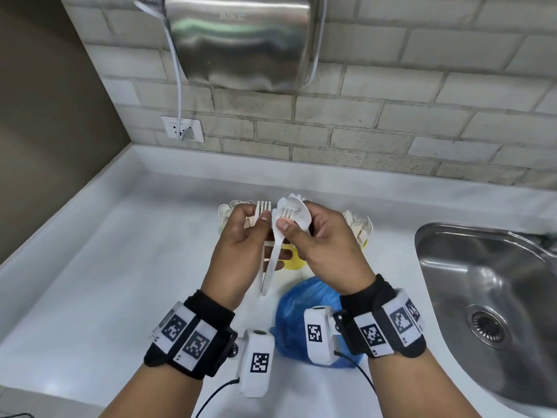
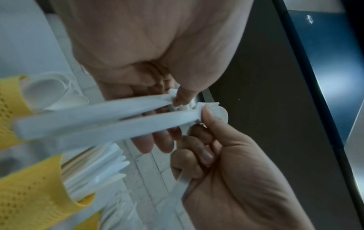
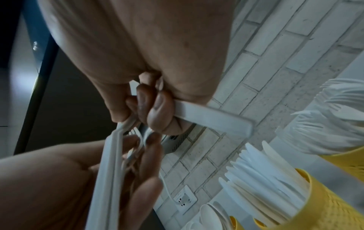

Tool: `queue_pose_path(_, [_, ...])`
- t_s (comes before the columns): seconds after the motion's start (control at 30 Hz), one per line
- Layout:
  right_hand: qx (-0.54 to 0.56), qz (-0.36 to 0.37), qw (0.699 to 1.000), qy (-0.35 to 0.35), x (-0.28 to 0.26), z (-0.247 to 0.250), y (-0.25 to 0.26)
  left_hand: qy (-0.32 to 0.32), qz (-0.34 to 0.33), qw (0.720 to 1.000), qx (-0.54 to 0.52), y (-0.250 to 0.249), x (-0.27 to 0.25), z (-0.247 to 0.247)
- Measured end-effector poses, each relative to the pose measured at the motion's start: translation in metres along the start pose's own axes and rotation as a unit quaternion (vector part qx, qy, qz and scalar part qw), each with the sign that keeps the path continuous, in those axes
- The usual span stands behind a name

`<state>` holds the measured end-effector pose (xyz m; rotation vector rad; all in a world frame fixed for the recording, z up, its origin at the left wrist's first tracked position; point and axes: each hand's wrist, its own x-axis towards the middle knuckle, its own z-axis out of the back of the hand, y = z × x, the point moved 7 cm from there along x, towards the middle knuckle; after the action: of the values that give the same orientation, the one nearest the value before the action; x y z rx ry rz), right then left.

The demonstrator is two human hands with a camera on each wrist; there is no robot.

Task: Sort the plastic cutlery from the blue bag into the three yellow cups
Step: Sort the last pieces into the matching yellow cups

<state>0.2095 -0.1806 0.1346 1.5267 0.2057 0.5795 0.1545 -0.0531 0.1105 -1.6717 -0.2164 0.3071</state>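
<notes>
Both hands are raised over the white counter, close together. My left hand (image 1: 259, 219) pinches white plastic forks (image 1: 262, 206) near their heads; long handles (image 2: 94, 123) hang down from it. Touching it, my right hand (image 1: 288, 225) pinches a white spoon (image 1: 303, 219) and a fork head (image 1: 284, 213), and one handle (image 3: 212, 118) juts out of its curled fingers. Behind the hands stand three yellow cups: a left one with spoons (image 1: 229, 210), a middle one (image 1: 294, 263) and a right one with forks (image 1: 363, 240). A cup of knives (image 3: 319, 202) shows in the right wrist view. The blue bag (image 1: 301, 309) lies beneath my right wrist.
A steel sink (image 1: 482, 282) is set into the counter at the right. A steel hand dryer (image 1: 241, 40) hangs on the brick wall, its cable running to a socket (image 1: 182, 129). A brown wall closes off the left side.
</notes>
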Motion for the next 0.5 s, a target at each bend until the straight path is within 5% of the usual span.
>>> queue_pose_path(0.23, [0.032,-0.012,0.999,0.020,0.002,-0.006,0.000,0.033,0.013,0.999,-0.023,0.004,-0.001,-0.015])
queue_pose_path(0.4, [-0.066,0.022,0.996,-0.064,0.003,0.006,-0.002,0.045,0.022,0.999,-0.008,0.007,-0.003,-0.019])
queue_pose_path(0.5, [-0.030,0.000,0.996,-0.081,0.002,0.009,-0.006,0.049,0.006,0.999,0.019,0.007,-0.001,-0.015])
